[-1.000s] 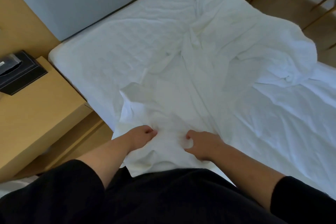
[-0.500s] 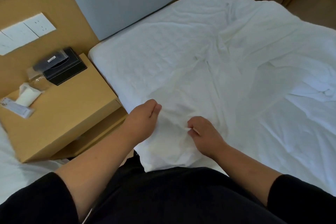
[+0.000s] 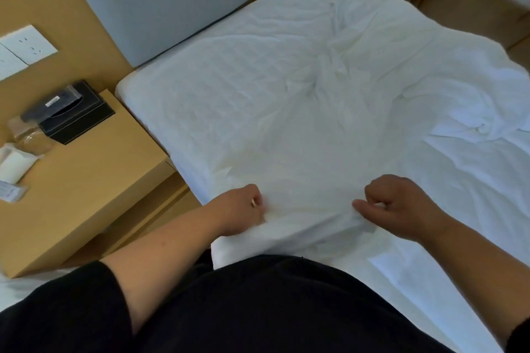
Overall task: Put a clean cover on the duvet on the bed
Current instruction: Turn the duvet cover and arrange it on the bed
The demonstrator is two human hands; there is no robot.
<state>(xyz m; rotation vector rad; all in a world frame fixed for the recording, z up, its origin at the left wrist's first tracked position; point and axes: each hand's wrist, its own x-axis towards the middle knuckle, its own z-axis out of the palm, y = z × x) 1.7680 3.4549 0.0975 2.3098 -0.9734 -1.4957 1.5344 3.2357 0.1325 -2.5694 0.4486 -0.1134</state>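
Head cam: left hand (image 3: 243,208) and right hand (image 3: 397,205) each have a pinching grip on the near edge of the white cover (image 3: 301,152) spread rumpled on the bed (image 3: 186,89). Risk: all-white layers, so easy to grab the wrong one, or the thin pinch slips

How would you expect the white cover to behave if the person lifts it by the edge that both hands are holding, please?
Probably floppy: the white cover lies in creases and bunched folds, so it should sag between the left hand and right hand. Likely light for its size, since pinched fingers alone gather it. It may drag on the bed rather than slide freely.
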